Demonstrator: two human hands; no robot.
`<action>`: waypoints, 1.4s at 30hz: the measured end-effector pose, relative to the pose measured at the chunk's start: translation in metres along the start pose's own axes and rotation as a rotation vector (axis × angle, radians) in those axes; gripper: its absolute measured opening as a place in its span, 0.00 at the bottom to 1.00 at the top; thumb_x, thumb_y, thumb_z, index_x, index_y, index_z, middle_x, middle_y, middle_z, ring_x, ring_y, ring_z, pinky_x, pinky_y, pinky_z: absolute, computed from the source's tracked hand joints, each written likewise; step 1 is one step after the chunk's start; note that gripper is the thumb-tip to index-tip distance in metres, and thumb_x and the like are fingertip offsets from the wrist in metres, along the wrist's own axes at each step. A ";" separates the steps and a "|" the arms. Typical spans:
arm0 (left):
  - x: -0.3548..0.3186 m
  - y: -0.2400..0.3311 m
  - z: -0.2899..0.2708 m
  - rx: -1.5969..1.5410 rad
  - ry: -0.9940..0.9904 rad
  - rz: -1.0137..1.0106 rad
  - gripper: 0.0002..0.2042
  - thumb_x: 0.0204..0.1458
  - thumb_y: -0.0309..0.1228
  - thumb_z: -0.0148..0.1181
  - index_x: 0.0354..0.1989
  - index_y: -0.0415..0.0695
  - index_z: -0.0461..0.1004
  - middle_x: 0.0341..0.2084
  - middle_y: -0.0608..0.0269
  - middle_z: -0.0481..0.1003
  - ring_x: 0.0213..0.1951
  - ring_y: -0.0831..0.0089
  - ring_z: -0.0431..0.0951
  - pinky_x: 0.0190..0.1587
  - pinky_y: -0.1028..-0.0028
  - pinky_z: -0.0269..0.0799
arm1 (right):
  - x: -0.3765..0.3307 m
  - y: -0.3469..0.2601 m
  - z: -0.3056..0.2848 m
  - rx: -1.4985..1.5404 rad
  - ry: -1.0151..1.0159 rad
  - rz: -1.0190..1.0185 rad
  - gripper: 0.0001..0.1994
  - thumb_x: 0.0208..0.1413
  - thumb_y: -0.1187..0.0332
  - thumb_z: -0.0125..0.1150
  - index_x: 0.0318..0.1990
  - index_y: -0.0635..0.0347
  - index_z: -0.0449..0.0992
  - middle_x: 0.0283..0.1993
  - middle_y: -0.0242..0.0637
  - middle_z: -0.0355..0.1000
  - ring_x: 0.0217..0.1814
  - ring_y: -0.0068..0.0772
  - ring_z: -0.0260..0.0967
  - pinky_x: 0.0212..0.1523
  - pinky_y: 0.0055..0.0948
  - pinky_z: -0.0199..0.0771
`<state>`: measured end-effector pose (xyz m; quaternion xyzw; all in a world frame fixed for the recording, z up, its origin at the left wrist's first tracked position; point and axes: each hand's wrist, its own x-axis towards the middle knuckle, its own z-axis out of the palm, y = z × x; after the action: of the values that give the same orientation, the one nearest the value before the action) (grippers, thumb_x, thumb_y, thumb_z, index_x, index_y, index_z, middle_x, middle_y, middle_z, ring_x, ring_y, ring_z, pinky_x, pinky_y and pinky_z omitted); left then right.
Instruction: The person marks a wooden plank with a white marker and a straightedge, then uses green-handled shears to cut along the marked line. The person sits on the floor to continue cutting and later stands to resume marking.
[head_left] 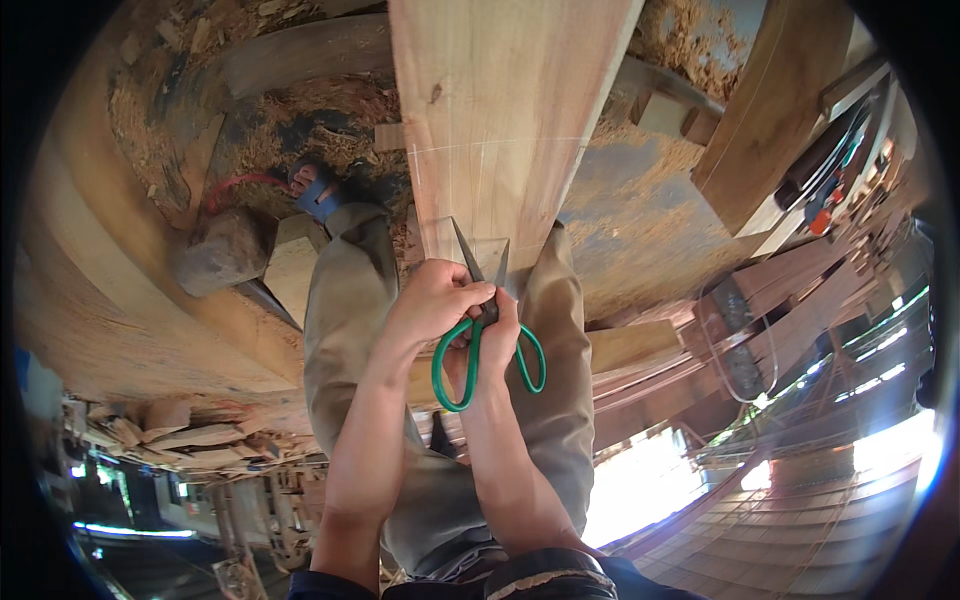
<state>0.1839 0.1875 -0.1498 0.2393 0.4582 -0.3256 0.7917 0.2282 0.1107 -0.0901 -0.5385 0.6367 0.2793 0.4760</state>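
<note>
A pair of scissors (pixel 484 330) with green loop handles and dark blades sits between my two hands, blades slightly apart and pointing up toward the wooden plank. My left hand (pixel 432 300) wraps around the scissors near the pivot. My right hand (pixel 497 338) grips just below, by the handles. The blade tips rest at the near end of a long pale plank (pixel 500 110) that runs away from me between my knees. A small clear or pale piece near the tips is hard to make out. A thin line is marked across the plank.
My legs in khaki trousers straddle the plank, one foot in a blue sandal (pixel 316 190). Sawdust and wood offcuts cover the floor. A block (pixel 293 262) and a rock (pixel 220 250) lie left. More planks (pixel 770 120) and stacked timber stand right.
</note>
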 end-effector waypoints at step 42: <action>-0.009 0.034 0.003 0.175 0.038 -0.132 0.17 0.59 0.36 0.66 0.30 0.31 0.77 0.21 0.58 0.79 0.21 0.77 0.80 0.19 0.77 0.73 | 0.007 0.005 -0.002 0.321 0.079 0.277 0.15 0.68 0.60 0.45 0.29 0.52 0.72 0.21 0.23 0.66 0.17 0.21 0.61 0.16 0.21 0.57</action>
<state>0.2074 0.2105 -0.1379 0.2830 0.4575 -0.4113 0.7358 0.2232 0.1075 -0.0970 -0.3737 0.7592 0.2160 0.4872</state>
